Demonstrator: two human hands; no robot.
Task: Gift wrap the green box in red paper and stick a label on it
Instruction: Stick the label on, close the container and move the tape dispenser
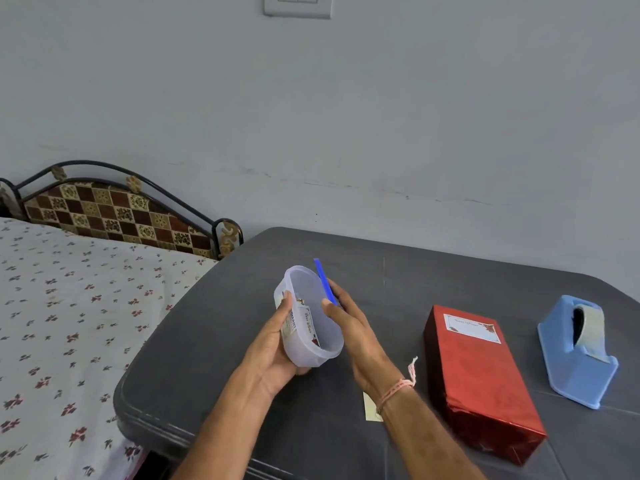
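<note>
Both hands are occupied: the left hand (273, 355) grips a clear tub (311, 337), and the right hand (353, 327) holds its blue lid (323, 280). Apart from them, at four o'clock, the red-wrapped box (481, 386), label (471, 328) on top, lies on the table (207, 341).

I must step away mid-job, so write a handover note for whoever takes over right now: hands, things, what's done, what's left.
Left hand grips the clear tub, which has labels inside.
Right hand holds the blue lid beside the tub's rim; the lid is not on.
The box, wrapped in red, lies on the table with a label on top. The tape dispenser is to its right, a paper scrap by the right wrist.
Done: wrapping, label.
Left: probably just closing the tub and setting it down.
</note>
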